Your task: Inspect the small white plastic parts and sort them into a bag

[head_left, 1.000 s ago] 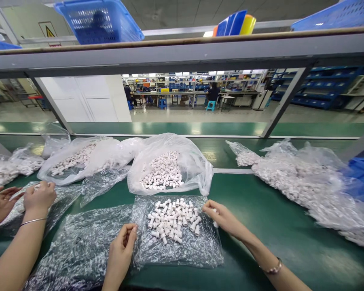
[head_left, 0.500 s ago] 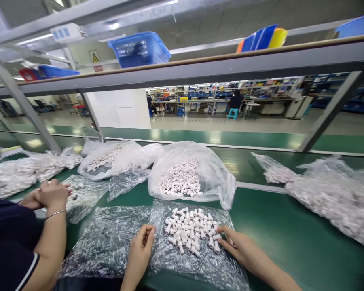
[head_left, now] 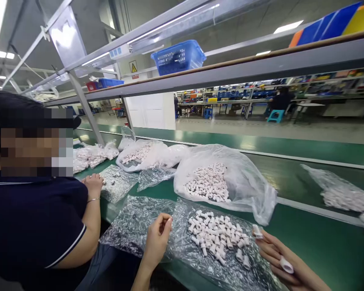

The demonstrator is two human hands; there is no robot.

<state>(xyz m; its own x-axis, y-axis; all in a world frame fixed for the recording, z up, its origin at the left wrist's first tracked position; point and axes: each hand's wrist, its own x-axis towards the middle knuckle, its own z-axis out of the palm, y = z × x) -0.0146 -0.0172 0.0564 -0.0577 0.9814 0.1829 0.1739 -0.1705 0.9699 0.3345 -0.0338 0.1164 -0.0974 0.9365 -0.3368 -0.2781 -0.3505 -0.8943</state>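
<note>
My right hand (head_left: 280,256) is at the right of a pile of small white tube-shaped fittings (head_left: 216,234). One white fitting (head_left: 257,231) is held at its fingertips, and a second fitting (head_left: 286,265) sits nearer the thumb and palm. To the left of the pile, my left hand (head_left: 159,234) is closed, thumb against the index finger. What it holds, if anything, is too small to tell. The pile lies on a clear crinkled plastic bag (head_left: 182,252). Behind it, a large translucent bag (head_left: 245,178) lies open with many more fittings inside.
At my left sits a co-worker (head_left: 42,214) in a dark shirt, one hand on another plastic sheet (head_left: 119,182). More bags of white parts line the green bench (head_left: 318,230). Overhead runs a shelf (head_left: 245,66) carrying a blue basket (head_left: 178,58).
The view has swung left, bringing the co-worker's head into sight. My right hand has drawn back from the pile with two fittings showing in it. My left hand keeps its closed pose.
</note>
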